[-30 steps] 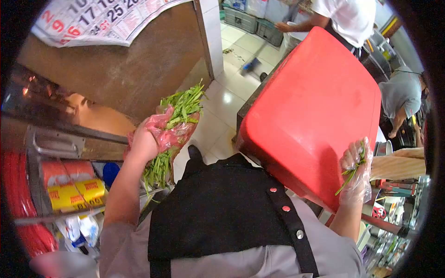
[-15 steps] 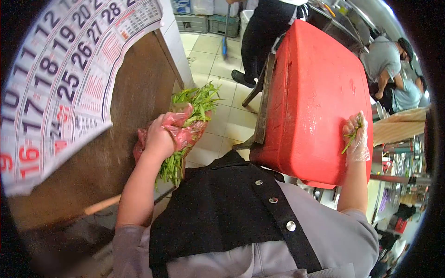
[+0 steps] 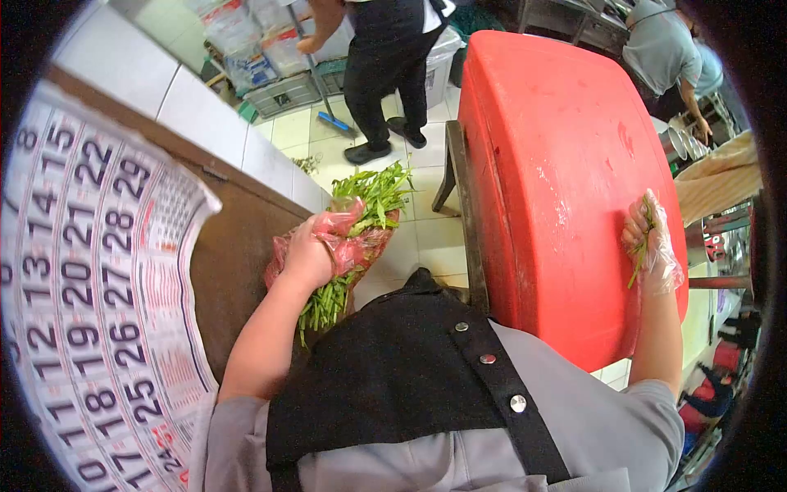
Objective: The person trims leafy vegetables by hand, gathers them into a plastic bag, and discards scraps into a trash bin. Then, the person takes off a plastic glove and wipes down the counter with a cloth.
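Observation:
My left hand, in a reddish plastic bag or glove, grips a thick bundle of cut leafy greens. Leaves stick out above the fingers and cut stems hang below. The red plastic wraps part of the bundle. My right hand wears a clear plastic glove and is closed around a few green stems. It is over the right side of a big red cooler box; whether it touches the lid I cannot tell.
Left of me, a large paper calendar hangs on a brown wooden panel. Ahead, a person in black trousers holds a blue broom on the tiled floor. A dark stand supports the cooler. Another person bends at the far right.
The view has turned, bringing the person with the broom further into sight and the calendar lower. Both hands still hold their greens, and the bundle appears slightly further right.

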A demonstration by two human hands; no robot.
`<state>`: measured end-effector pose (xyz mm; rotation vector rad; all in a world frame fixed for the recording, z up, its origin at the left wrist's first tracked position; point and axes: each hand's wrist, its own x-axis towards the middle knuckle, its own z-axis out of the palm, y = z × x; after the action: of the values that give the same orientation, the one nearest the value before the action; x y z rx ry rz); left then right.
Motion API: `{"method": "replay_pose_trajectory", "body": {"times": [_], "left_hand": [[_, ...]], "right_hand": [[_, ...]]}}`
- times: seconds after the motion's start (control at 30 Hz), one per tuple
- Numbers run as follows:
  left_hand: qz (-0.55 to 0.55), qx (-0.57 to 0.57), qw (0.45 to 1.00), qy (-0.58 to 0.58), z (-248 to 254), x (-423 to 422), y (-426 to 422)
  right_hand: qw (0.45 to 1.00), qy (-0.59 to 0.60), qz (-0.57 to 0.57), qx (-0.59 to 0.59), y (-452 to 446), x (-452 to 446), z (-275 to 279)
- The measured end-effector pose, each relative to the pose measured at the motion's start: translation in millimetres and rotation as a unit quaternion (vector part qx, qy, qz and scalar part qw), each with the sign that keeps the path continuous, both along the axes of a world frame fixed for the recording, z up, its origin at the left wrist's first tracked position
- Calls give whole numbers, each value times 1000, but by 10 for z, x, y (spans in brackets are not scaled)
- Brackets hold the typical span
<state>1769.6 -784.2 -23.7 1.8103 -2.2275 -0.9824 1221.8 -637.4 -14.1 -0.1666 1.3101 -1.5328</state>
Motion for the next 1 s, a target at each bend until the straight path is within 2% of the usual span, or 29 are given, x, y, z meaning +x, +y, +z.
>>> {"method": "replay_pose_trajectory", "body": {"times": [0.07,0.17,0.23,0.3,0.33,0.4,0.43,0.5,0.57,0.6,0.67,0.8,0.9,1.0], "left_hand": [[11,14,1000,-7,-82,15,-169],[25,55,998,27,-188,-54,-614],[-4,42,995,94,-420,-31,-912],[32,118,969,214,-660,-55,-1172],[76,199,932,293,-758,-110,-1381],[40,188,937,292,-862,-170,-1743],[-38,92,971,216,-840,-210,-1870],[-135,-25,983,121,-890,-212,-2069],[-193,-81,973,96,-892,-375,-2440],[-179,-58,982,-16,-591,-611,-2556],[-175,-9,980,92,-1087,-569,-3103],[-179,31,977,109,-1120,-914,-3784],[-201,16,975,96,-1029,-1140,-4149],[-206,11,971,120,-1280,-1504,-4595]], "right_hand": [[1000,-1,19,5,-136,47,30],[999,-15,-23,20,-254,91,5],[998,-3,-52,32,-354,203,63],[997,9,-67,44,-385,231,71],[996,12,-72,49,-381,201,44],[994,19,-91,57,-351,152,-22],[993,22,-101,61,-339,109,-44],[989,23,-123,74,-374,113,-96],[984,20,-165,69,-444,128,-85],[980,14,-188,59,-386,89,-148],[971,14,-237,26,-321,54,-286],[950,27,-311,26,-415,41,-262],[938,57,-341,5,-386,137,-316],[916,99,-384,57,-507,72,-293]]}}
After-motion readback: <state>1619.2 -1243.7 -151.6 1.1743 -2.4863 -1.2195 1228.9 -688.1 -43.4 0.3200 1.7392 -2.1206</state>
